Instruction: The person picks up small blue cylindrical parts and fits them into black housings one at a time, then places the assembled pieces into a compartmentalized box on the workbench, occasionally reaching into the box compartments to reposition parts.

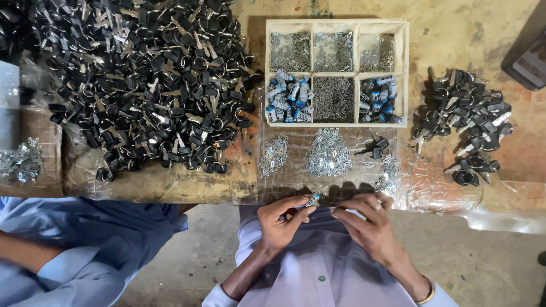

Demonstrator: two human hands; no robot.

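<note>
Scuffed brown worktop [170, 187] carries a heap of black-headed keys [142, 79] and a six-cell wooden tray [336, 24] sorting small metal parts, while at its near edge the left hand [281, 222] pinches a small silver-blue cylinder [312, 199] upright, right hand [369, 224] fingers curled beside it, holding nothing visible.

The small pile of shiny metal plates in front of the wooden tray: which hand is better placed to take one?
The right hand, probably. It lies just below the pile of shiny metal plates and looks free, while the left hand pinches a small blue-and-silver lock cylinder.
</note>
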